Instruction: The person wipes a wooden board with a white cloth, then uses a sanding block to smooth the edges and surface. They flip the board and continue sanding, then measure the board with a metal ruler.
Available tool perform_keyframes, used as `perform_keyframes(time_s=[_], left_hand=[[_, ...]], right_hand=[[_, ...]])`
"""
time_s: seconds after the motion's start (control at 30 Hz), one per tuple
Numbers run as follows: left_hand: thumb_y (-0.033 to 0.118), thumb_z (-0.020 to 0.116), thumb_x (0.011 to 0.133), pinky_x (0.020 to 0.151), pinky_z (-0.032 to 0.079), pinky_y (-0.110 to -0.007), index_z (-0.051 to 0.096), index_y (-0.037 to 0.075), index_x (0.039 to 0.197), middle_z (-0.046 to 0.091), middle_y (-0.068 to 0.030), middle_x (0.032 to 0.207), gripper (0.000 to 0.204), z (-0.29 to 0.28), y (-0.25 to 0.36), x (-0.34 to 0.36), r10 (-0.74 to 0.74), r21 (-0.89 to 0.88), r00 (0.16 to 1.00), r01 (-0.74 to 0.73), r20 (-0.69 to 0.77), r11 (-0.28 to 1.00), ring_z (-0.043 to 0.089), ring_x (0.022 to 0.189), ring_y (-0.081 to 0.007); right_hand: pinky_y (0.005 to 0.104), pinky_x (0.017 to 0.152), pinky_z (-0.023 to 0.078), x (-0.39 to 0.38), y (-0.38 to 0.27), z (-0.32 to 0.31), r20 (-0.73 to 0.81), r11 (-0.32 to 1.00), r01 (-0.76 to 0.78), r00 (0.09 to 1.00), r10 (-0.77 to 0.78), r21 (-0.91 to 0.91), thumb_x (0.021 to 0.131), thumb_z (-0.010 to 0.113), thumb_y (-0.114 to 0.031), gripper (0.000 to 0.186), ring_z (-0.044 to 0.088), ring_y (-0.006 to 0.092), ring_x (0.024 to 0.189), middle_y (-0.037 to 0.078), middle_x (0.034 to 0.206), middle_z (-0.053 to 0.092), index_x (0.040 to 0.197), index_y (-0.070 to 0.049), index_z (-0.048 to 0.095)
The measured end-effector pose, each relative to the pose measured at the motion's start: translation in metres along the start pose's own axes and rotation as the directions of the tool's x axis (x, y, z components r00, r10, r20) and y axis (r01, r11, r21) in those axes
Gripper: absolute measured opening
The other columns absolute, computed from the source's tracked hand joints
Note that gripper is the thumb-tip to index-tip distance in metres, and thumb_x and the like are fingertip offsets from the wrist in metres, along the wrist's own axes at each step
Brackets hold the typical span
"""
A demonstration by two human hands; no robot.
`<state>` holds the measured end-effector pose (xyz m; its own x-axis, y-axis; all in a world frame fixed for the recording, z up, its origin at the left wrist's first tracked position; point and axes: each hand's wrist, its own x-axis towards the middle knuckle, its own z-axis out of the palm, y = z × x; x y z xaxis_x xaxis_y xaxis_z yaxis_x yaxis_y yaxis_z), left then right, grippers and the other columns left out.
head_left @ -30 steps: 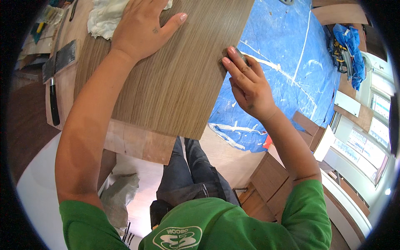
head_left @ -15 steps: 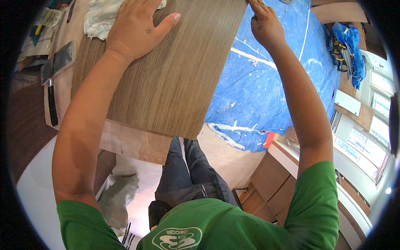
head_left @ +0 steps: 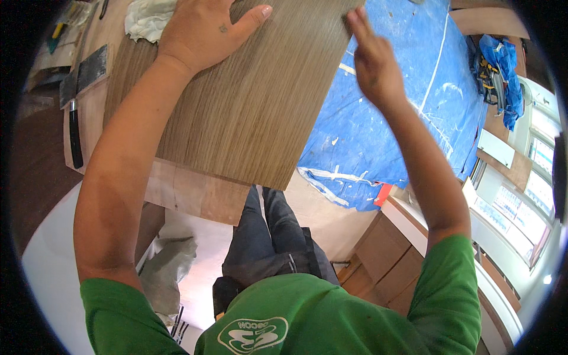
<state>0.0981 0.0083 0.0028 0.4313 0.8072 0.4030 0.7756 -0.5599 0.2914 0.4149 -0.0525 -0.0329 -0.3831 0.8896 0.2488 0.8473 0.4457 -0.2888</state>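
Right fingers [head_left: 361, 25] — hold unclear — meet the brown board [head_left: 248, 106], its long axis slanting away rightward beneath the splayed left hand [head_left: 202, 31].

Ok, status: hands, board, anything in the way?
Left hand open over board. Right hand at board's right edge, grip blurred. Cloth by left hand.

The bench [head_left: 195, 196] carries a brown panel [head_left: 236, 112] and black-handled tool [head_left: 76, 139].
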Motion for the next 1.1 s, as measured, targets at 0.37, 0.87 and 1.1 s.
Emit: perform_keyframes(time_s=[0.37, 0.87, 1.1], left_hand=[[0.037, 0.066, 0.095, 0.121, 0.032, -0.051, 0.055, 0.002, 0.139, 0.053, -0.0262, 0.148, 0.057, -0.001, 0.000, -0.002, -0.001, 0.023, 1.000, 0.001, 0.007, 1.000, 0.046, 0.141, -0.0433], [0.039, 0.065, 0.097, 0.122, 0.031, -0.050, 0.055, 0.002, 0.141, 0.051, -0.0260, 0.150, 0.058, 0.005, -0.005, -0.006, -0.006, 0.054, 1.000, 0.006, -0.015, 0.998, 0.045, 0.142, -0.0419], [0.039, 0.066, 0.097, 0.122, 0.032, -0.050, 0.056, 0.002, 0.141, 0.053, -0.0255, 0.149, 0.058, 0.007, -0.002, -0.007, -0.011, 0.042, 0.999, 0.013, -0.037, 0.999, 0.046, 0.142, -0.0418]], right_hand=[[0.0425, 0.101, 0.049, -0.004, -0.025, -0.009, -0.020, 0.999, 0.042, 0.999, -0.042, 0.003, 0.084, 0.057, 0.013, 0.078, 0.062, 0.0354, 0.121, 0.018, 0.162, 0.043, 0.157, -0.012, 0.044], [0.0434, 0.106, 0.045, -0.079, -0.091, -0.003, 0.036, 0.998, 0.050, 0.998, -0.052, 0.044, 0.076, 0.064, 0.004, 0.081, 0.053, 0.0257, 0.140, 0.013, 0.161, 0.046, 0.153, -0.013, 0.051], [0.0439, 0.103, 0.045, -0.083, -0.091, -0.007, 0.114, 0.993, 0.118, 0.986, -0.118, 0.006, 0.080, 0.061, 0.005, 0.074, 0.055, 0.0254, 0.139, 0.011, 0.162, 0.046, 0.150, -0.013, 0.054]])
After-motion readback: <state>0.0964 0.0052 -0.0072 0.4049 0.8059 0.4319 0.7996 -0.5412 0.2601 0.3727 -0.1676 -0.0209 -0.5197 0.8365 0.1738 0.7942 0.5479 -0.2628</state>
